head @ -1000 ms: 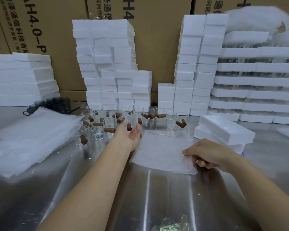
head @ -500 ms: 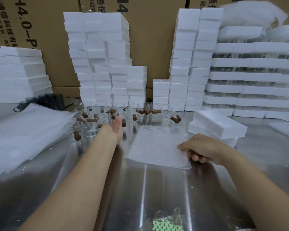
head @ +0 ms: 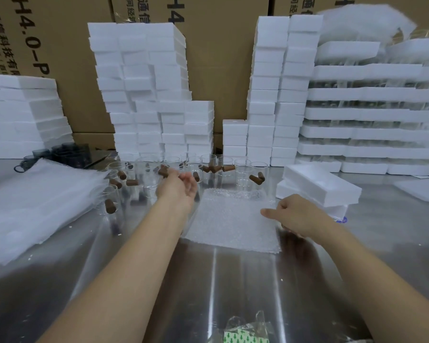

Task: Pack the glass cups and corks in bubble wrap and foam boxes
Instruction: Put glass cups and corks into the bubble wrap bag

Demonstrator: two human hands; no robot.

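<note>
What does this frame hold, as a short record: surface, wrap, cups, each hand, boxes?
surface: metal table
wrap: one sheet, flat, in front of the cups
cups: clear, upright, clustered behind the wrap
corks: brown, in or on several cups
left hand: at the cups, fingers curled; grip unclear
right hand: on the wrap's right edge; whether it pinches is unclear
foam boxes: two stacked right of the wrap; tall stacks behind the cups
</note>
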